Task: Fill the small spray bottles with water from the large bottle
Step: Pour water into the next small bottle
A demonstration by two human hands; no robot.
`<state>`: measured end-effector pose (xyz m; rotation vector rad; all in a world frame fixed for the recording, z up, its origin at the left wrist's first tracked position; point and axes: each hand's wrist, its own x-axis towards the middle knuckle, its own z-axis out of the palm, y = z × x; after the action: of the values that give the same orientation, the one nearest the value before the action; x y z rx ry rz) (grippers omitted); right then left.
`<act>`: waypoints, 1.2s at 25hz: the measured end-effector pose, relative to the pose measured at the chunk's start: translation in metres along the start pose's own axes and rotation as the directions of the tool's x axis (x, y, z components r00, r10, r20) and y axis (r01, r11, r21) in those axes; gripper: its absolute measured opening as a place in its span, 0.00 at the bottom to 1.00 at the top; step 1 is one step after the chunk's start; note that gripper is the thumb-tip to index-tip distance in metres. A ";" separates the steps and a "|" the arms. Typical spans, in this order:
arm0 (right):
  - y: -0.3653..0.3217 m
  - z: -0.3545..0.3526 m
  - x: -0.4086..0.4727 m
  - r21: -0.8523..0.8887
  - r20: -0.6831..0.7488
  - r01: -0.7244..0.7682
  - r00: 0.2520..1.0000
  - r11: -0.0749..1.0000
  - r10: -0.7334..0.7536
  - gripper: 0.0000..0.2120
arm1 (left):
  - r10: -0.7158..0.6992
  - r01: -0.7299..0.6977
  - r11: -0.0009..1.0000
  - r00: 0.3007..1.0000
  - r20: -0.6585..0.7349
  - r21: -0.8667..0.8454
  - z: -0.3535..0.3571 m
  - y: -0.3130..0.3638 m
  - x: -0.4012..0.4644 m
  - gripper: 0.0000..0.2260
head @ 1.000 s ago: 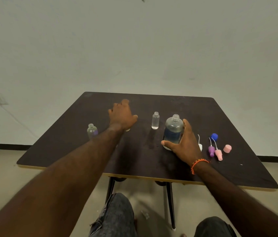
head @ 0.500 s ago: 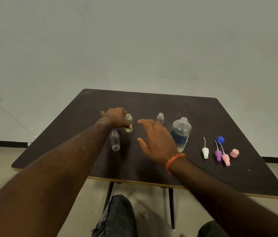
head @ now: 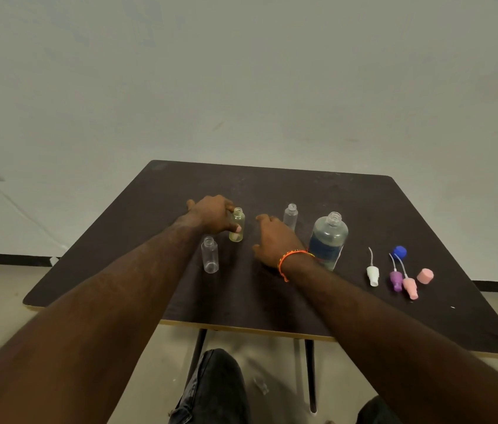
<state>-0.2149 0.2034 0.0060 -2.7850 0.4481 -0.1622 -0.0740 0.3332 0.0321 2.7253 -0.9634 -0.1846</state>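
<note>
The left hand (head: 212,214) grips a yellowish small bottle (head: 237,225) upright on the dark surface (head: 348,197). The right hand (head: 275,240), fingers relaxed and seemingly holding nothing, hovers between it and the large bottle (head: 328,240), arm outstretched.

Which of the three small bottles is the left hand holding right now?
The yellowish small bottle, upright in the left hand. The near clear bottle and the far clear bottle stand untouched.
</note>
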 end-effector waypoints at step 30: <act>0.097 -0.039 -0.091 0.455 -0.292 -0.038 0.937 0.890 0.190 0.47 | 0.191 -0.222 0.928 0.973 -0.132 -0.298 0.072 0.078 -0.062 0.20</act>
<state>-0.3351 0.1337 0.0053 -2.2737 0.5734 -0.6295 -0.1832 0.2998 -0.0137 2.3078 -1.0833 -0.1445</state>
